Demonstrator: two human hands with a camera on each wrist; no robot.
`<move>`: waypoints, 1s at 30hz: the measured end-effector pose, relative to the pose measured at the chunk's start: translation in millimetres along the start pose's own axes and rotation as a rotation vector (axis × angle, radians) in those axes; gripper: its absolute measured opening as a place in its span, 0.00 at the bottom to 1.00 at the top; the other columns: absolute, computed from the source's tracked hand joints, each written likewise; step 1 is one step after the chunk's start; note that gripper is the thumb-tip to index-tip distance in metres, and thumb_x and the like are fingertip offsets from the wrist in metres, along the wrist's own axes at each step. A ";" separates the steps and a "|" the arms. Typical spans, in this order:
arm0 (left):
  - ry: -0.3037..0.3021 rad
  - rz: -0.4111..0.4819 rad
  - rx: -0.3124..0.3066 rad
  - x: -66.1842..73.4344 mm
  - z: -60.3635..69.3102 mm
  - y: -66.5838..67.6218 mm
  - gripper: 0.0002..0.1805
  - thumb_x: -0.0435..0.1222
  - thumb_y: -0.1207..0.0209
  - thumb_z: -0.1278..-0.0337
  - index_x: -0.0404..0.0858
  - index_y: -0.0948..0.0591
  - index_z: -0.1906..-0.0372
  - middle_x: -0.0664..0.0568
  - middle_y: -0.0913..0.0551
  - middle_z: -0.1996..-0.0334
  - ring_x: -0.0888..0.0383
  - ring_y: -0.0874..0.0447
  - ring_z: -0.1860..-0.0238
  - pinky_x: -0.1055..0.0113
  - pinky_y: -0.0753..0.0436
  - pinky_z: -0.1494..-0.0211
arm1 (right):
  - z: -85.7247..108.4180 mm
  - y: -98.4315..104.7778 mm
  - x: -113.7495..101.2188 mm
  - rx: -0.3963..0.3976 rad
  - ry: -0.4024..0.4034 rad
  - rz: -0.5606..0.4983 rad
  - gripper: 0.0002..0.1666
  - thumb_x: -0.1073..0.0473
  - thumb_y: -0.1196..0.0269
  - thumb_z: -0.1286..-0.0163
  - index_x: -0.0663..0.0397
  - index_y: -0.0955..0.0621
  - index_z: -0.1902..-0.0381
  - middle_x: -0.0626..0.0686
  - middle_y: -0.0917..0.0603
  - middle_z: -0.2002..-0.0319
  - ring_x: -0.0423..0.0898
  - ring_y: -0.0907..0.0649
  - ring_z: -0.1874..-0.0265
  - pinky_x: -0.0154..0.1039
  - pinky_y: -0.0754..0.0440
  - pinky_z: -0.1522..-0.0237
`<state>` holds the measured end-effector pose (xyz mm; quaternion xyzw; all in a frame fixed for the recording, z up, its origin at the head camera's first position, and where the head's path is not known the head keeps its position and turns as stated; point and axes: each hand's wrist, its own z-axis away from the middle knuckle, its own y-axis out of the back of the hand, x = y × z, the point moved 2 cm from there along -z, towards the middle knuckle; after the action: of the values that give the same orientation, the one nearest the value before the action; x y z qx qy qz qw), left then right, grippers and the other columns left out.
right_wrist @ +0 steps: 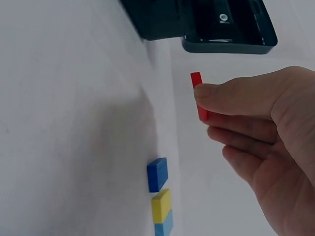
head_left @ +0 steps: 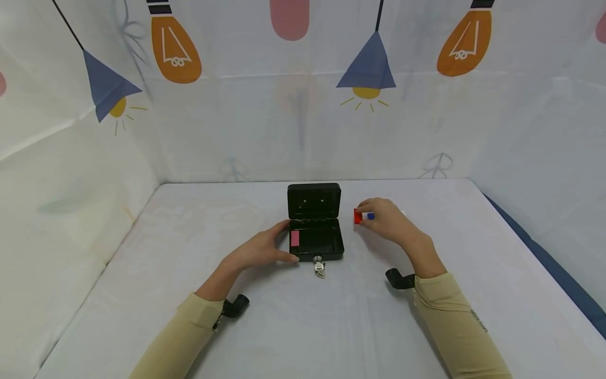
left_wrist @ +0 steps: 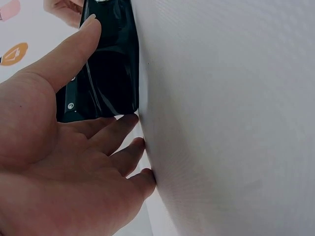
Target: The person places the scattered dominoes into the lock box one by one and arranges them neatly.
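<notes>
A black metal box (head_left: 316, 239) stands with its lid raised; a pink block (head_left: 295, 238) lies inside at its left. My left hand (head_left: 258, 248) spans the box's left side, thumb at the front corner and fingers along the side. In the left wrist view this hand (left_wrist: 83, 157) has its fingertips by the box (left_wrist: 110, 73). Right of the box, my right hand (head_left: 385, 218) pinches a red block (head_left: 357, 216) above the table. The right wrist view shows the thumb of this hand (right_wrist: 275, 123) pressed on the red block (right_wrist: 199, 96).
Below the held block in the right wrist view, a dark blue block (right_wrist: 157, 175), a yellow block (right_wrist: 161, 205) and a light blue block (right_wrist: 164, 224) stand in a row. Keys (head_left: 319, 269) hang at the box's front. Behind the table hangs a white patterned cloth (head_left: 227, 126).
</notes>
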<state>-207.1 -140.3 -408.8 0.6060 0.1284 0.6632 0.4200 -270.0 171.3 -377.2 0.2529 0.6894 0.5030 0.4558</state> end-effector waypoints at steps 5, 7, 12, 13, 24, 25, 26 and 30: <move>-0.004 -0.001 0.002 0.2 0.7 -0.1 0.59 0.55 0.27 0.54 0.50 0.48 0.20 0.49 0.44 0.21 0.49 0.46 0.21 0.44 0.38 0.24 | 1.6 4.1 -10.4 0.000 0.004 -0.027 0.19 0.66 0.35 0.35 0.64 0.16 0.46 0.63 0.16 0.44 0.62 0.22 0.38 0.59 0.25 0.36; -0.007 -0.003 0.004 -0.2 0.6 -0.2 0.59 0.55 0.27 0.54 0.49 0.48 0.20 0.49 0.44 0.21 0.48 0.46 0.21 0.44 0.38 0.24 | 2.1 5.4 -14.6 0.001 0.013 -0.033 0.19 0.66 0.35 0.35 0.64 0.16 0.47 0.62 0.16 0.44 0.62 0.22 0.39 0.59 0.25 0.36; -0.010 0.001 0.007 0.1 0.2 -0.3 0.59 0.55 0.27 0.54 0.49 0.48 0.20 0.49 0.43 0.21 0.48 0.46 0.21 0.44 0.38 0.24 | 3.3 6.5 -22.5 -0.007 0.048 -0.034 0.17 0.67 0.33 0.37 0.64 0.15 0.49 0.61 0.15 0.46 0.61 0.20 0.41 0.59 0.24 0.37; -0.011 0.002 0.008 0.4 0.2 -0.4 0.59 0.55 0.27 0.54 0.48 0.48 0.20 0.49 0.43 0.21 0.48 0.46 0.21 0.44 0.37 0.24 | 3.5 6.8 -24.3 -0.010 0.056 -0.034 0.17 0.67 0.33 0.37 0.63 0.14 0.49 0.61 0.15 0.47 0.61 0.20 0.41 0.58 0.24 0.37; -0.013 0.014 0.001 0.7 -1.3 -1.2 0.59 0.54 0.27 0.54 0.49 0.48 0.20 0.50 0.44 0.21 0.49 0.47 0.21 0.45 0.38 0.23 | 4.1 5.7 -40.6 -0.021 0.113 -0.037 0.17 0.65 0.32 0.37 0.60 0.14 0.50 0.58 0.14 0.47 0.59 0.19 0.42 0.57 0.23 0.37; -0.015 0.014 0.001 0.9 -1.3 -1.0 0.59 0.54 0.27 0.54 0.49 0.48 0.20 0.49 0.44 0.21 0.49 0.47 0.21 0.45 0.38 0.24 | 4.0 4.7 -42.1 -0.025 0.114 -0.046 0.17 0.65 0.32 0.37 0.60 0.14 0.49 0.58 0.14 0.46 0.59 0.19 0.41 0.57 0.23 0.37; -0.014 0.014 0.001 1.0 -1.1 -0.7 0.59 0.54 0.27 0.54 0.49 0.48 0.20 0.49 0.44 0.21 0.49 0.47 0.21 0.45 0.38 0.24 | 3.8 3.8 -43.6 -0.029 0.112 -0.059 0.18 0.64 0.32 0.37 0.59 0.14 0.49 0.57 0.15 0.45 0.58 0.20 0.40 0.57 0.23 0.37; -0.016 0.006 0.004 1.1 -0.4 0.1 0.59 0.54 0.27 0.54 0.48 0.48 0.20 0.49 0.43 0.21 0.48 0.46 0.21 0.45 0.38 0.24 | 1.6 -0.7 -51.0 -0.035 0.137 -0.079 0.18 0.62 0.32 0.36 0.58 0.15 0.47 0.58 0.16 0.43 0.58 0.21 0.38 0.57 0.23 0.37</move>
<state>-207.4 -139.4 -408.0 0.6125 0.1246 0.6593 0.4180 -245.2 130.5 -358.9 0.1824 0.7196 0.5126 0.4315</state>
